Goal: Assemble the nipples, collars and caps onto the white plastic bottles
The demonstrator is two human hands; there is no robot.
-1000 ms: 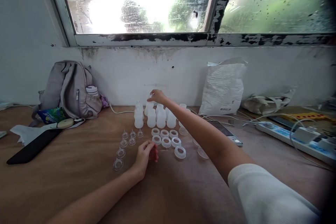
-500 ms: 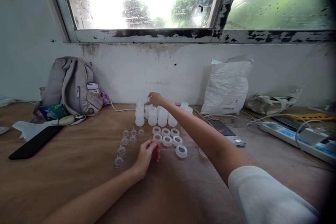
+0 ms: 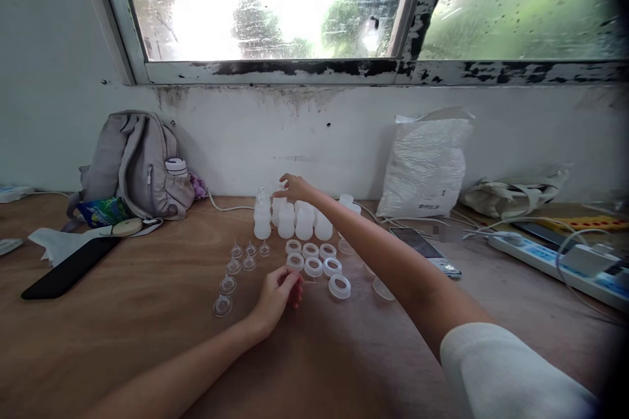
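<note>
My right hand (image 3: 296, 188) reaches to the back of the table among white translucent baby bottles (image 3: 303, 222). Its thumb and forefinger are spread around the clear top (image 3: 280, 190) of a rear bottle; whether they touch it is too small to see. Another bottle with a clear top (image 3: 262, 195) stands at the left end. My left hand (image 3: 278, 294) is closed in front of the white bottle rings (image 3: 313, 267), thumb against the fingers. What it holds, if anything, I cannot make out. Left of it, several clear bottle teats (image 3: 228, 285) lie in rows.
Under my right forearm lies a clear round cover (image 3: 383, 289), partly hidden. A phone (image 3: 425, 252), power strip (image 3: 545, 268) and cables are on the right, with a white plastic bag (image 3: 423, 170) behind. A backpack (image 3: 135, 167) and black case (image 3: 69, 270) occupy the left.
My right hand's fingers have opened a little at the bottle's clear top. My left hand has moved slightly right and stays closed. The whole view has shifted down a little.
</note>
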